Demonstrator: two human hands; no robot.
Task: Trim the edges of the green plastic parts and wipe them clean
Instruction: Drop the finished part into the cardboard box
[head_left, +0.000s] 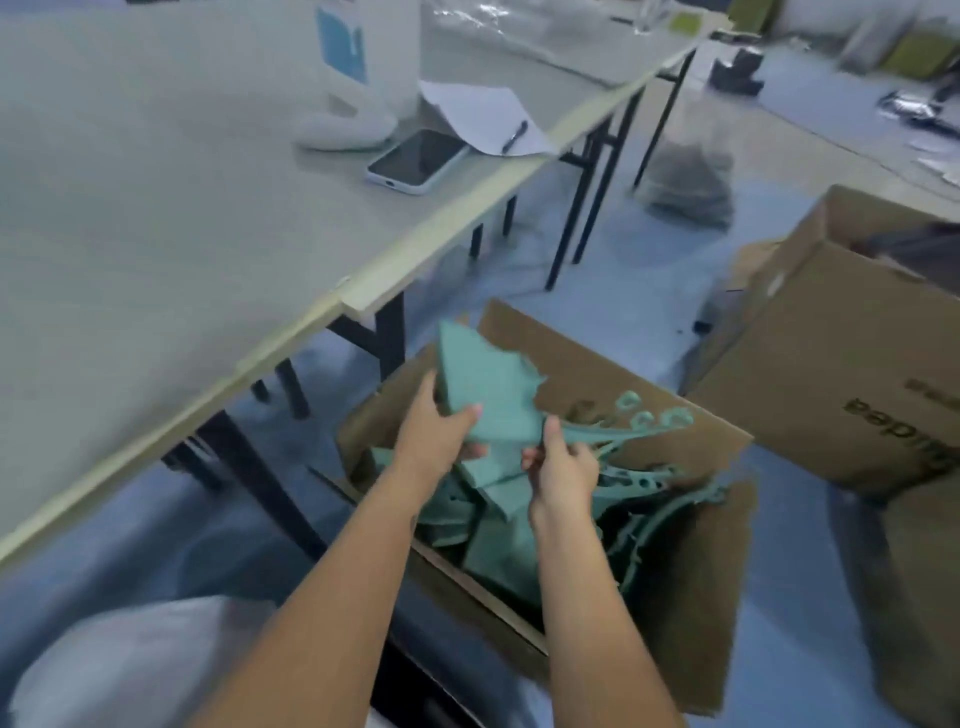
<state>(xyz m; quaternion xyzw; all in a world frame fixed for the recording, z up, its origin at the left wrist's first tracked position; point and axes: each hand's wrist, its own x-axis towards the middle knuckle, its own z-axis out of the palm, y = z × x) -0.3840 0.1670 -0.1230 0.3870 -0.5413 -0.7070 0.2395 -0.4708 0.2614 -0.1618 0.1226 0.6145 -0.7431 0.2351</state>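
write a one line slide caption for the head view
Both hands, left hand and right hand, lift a green plastic part from a cardboard box beside the table.

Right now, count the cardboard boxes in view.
2. One open cardboard box sits on the floor under both hands, holding green plastic parts. A second box stands to its right. Others may lie out of frame.

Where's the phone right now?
The phone lies flat on the grey table in the upper middle of the head view, near the table's edge, just left of the paper with a pen.
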